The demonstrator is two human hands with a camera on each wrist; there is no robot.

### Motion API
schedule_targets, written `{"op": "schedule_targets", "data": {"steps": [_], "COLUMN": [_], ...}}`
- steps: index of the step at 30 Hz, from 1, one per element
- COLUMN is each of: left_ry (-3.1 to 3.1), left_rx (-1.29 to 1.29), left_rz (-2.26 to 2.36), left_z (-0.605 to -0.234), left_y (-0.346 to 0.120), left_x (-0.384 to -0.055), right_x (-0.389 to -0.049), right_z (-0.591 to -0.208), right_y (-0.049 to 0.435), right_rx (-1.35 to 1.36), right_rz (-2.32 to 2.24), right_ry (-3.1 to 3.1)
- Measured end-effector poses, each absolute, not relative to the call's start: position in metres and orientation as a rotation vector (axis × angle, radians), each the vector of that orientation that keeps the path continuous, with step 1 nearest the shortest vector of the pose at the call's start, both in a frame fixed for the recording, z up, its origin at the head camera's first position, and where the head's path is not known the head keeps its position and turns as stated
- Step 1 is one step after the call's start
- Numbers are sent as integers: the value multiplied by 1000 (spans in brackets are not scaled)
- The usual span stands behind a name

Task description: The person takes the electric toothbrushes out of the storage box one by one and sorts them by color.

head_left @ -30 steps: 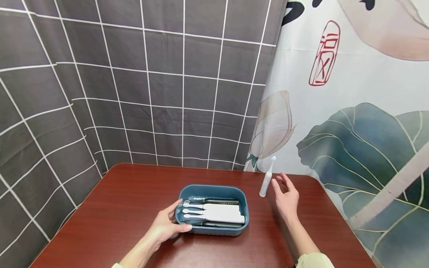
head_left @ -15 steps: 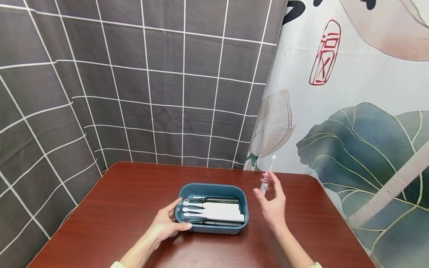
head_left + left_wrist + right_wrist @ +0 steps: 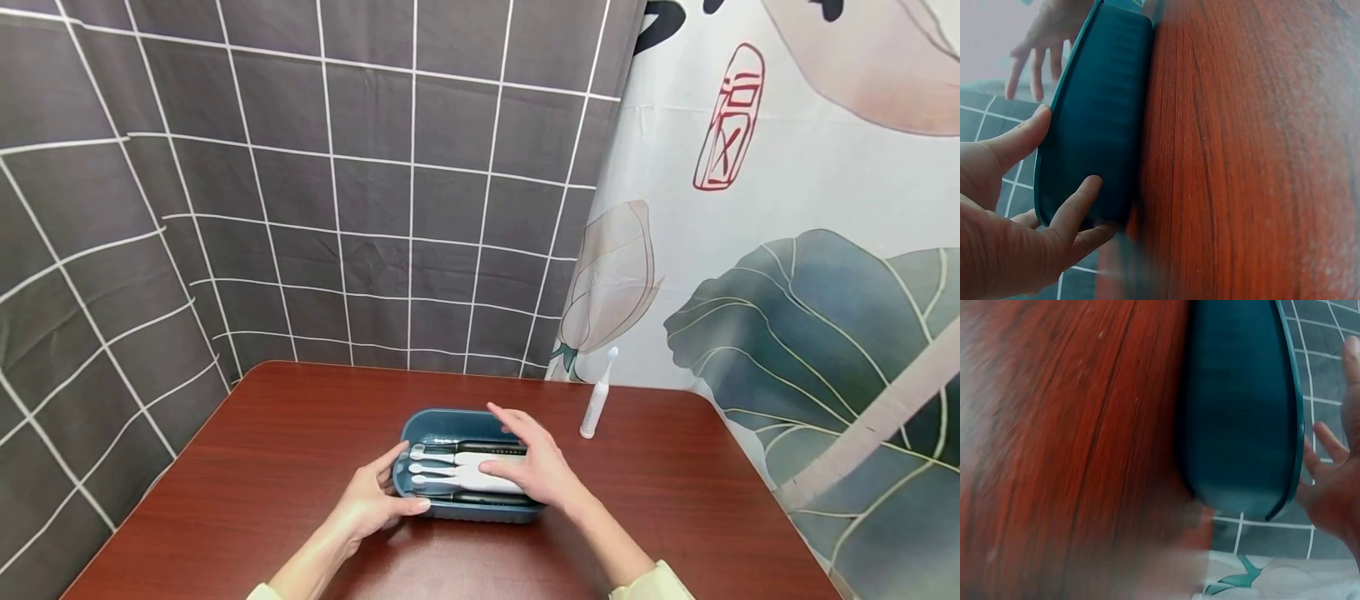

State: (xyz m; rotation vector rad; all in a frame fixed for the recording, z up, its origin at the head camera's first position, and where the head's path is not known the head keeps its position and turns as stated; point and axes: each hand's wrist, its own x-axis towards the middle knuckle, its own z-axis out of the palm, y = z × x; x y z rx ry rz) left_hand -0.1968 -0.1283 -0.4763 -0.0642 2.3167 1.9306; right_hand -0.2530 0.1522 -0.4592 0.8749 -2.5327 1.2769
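Note:
A blue plastic bin (image 3: 498, 515) sits on the table with several electric toothbrushes lying in it. White toothbrushes (image 3: 465, 477) lie between black ones, such as the dark toothbrush (image 3: 480, 447) at the back. My left hand (image 3: 363, 508) grips the bin's left end, thumb at the front rim; in the left wrist view its fingers spread over the end wall. Over the bin's right part, my right hand (image 3: 542, 462) hovers with spread fingers, holding nothing and covering the toothbrushes' handle ends. A white electric toothbrush (image 3: 596, 406) stands upright on the table, to the right.
The reddish-brown wooden table (image 3: 300, 433) ends at a dark grid-patterned curtain (image 3: 360, 208) behind and to the left. A white curtain printed with plants (image 3: 787, 250) hangs along the right.
My right hand went left from beside the standing white toothbrush, passed in front of it, and is now over the bin. The toothbrush stands where it was. My left hand stays on the bin.

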Motion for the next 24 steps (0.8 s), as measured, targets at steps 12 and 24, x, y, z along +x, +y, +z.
{"op": "schedule_targets", "data": {"steps": [12, 24], "left_ry": [2293, 2268], "left_rx": [-25, -42], "left_rz": [1949, 1966], "left_z": [-476, -475], "left_y": [-128, -127], "left_x": [-195, -193], "right_x": [-249, -252], "right_z": [-454, -457], "right_y": [126, 113], "right_rx": [940, 1113], "right_rz": [754, 491], "right_ry": [-2938, -2981]}}
